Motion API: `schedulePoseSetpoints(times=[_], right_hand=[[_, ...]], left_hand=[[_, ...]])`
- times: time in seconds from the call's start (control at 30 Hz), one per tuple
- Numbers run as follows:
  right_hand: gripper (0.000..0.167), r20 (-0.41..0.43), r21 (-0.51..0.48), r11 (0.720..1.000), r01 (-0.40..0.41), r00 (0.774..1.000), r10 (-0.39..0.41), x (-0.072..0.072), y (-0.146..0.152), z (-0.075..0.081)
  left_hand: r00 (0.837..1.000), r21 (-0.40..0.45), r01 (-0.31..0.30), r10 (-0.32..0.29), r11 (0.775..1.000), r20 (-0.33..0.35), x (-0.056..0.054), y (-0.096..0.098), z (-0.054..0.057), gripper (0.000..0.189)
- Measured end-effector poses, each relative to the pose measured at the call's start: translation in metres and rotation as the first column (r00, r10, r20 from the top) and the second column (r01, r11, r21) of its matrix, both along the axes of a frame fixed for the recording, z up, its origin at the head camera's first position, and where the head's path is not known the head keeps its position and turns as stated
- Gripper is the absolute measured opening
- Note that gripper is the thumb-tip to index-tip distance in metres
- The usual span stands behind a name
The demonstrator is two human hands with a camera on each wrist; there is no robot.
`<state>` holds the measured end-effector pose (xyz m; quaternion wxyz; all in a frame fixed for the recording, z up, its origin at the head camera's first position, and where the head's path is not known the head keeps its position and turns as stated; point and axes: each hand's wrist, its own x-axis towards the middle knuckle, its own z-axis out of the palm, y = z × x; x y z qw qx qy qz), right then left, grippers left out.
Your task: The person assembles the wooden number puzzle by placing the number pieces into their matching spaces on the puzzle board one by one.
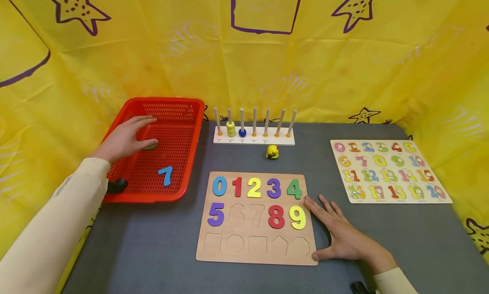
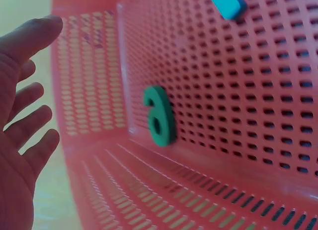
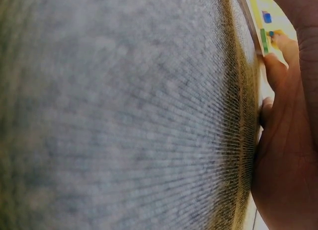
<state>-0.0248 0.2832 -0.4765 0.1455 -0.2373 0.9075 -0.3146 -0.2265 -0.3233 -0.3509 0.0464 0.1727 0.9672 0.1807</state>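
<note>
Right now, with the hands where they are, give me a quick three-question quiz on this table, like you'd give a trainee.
1. Which two digits are missing from the wooden board?
2. True or false: the blue 7 lies in the red basket.
3. Which does the right hand touch: A, the red basket; B, the wooden board; or C, the peg stand?

Key:
1. 6 and 7.
2. True.
3. B.

Puzzle (image 1: 256, 256) 0–9, panel (image 1: 401, 201) 0–20, basket (image 1: 195, 149) holding 7 (image 1: 167, 178), 6 (image 2: 168, 115)
</note>
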Motion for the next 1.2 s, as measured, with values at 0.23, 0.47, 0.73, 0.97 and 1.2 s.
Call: schedulePoseSetpoints(times=[0.23, 0.47, 0.73, 0.97, 1.2], right_hand=[[0.132, 0.005, 0.004, 1.0, 0.002, 1.0, -0.002, -0.001, 0.0, 0.0], [0.133, 0.002, 0.005, 1.0, 0.007, 1.0, -0.007, -0.001, 0.001, -0.001], [0.132, 0.022, -0.001, 1.0, 0.015, 1.0, -0.015, -0.001, 0.001, 0.0], [0.133, 0.008, 0.0, 1.0, 0.017, 1.0, -0.017, -0.001, 0.003, 0.001], [0.132, 0.006, -0.01, 1.0, 0.009, 1.0, -0.009, 0.0, 0.002, 0.001]], left_hand=[[0.996, -0.083, 0.014, -0.007, 0.996, 0.087, -0.019, -0.016, -0.026, 0.074], [0.995, -0.134, 0.052, -0.04, 0.99, 0.092, -0.031, -0.023, -0.04, 0.07], [0.989, -0.151, 0.097, -0.079, 0.984, 0.123, -0.035, -0.029, -0.053, 0.062], [0.989, -0.162, 0.12, -0.104, 0.979, 0.102, -0.041, -0.03, -0.06, 0.055], [0.99, -0.181, 0.138, -0.129, 0.974, 0.06, -0.044, -0.034, -0.066, 0.049]])
